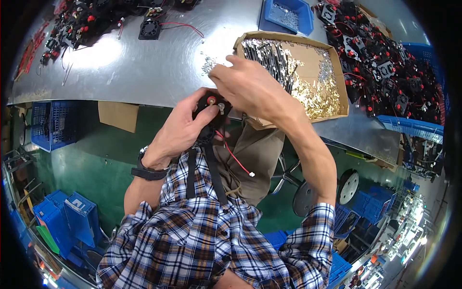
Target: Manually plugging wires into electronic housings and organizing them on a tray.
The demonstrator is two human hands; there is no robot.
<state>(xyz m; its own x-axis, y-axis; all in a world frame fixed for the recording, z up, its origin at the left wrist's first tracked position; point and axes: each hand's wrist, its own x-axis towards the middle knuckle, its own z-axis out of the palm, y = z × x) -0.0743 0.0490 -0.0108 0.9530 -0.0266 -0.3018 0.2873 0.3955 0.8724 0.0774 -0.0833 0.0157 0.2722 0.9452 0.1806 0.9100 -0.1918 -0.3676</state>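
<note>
My left hand (pixel 185 123) is closed round a black fan unit (pixel 207 132) at the table's front edge. A red round terminal (pixel 211 100) and a small silver metal tab (pixel 221 107) show on the unit, close to my thumb. From it a red and black wire (pixel 234 155) hangs over my lap, ending in a white plug (pixel 251 174). Just above and to the right, my right hand (pixel 248 86) is curled with its fingers bent together. Its fingertips are partly hidden, so what they hold cannot be made out. Small loose metal parts (pixel 210 64) lie beyond them.
A cardboard tray (pixel 308 45) holds black rods, brass-coloured pieces and silver hardware. Behind it stands a blue bin (pixel 308 19) of small metal parts. Fan units (pixel 385 70) are heaped at right, others (pixel 79 24) at far left. A single fan (pixel 150 30) lies on the metal table (pixel 139 72).
</note>
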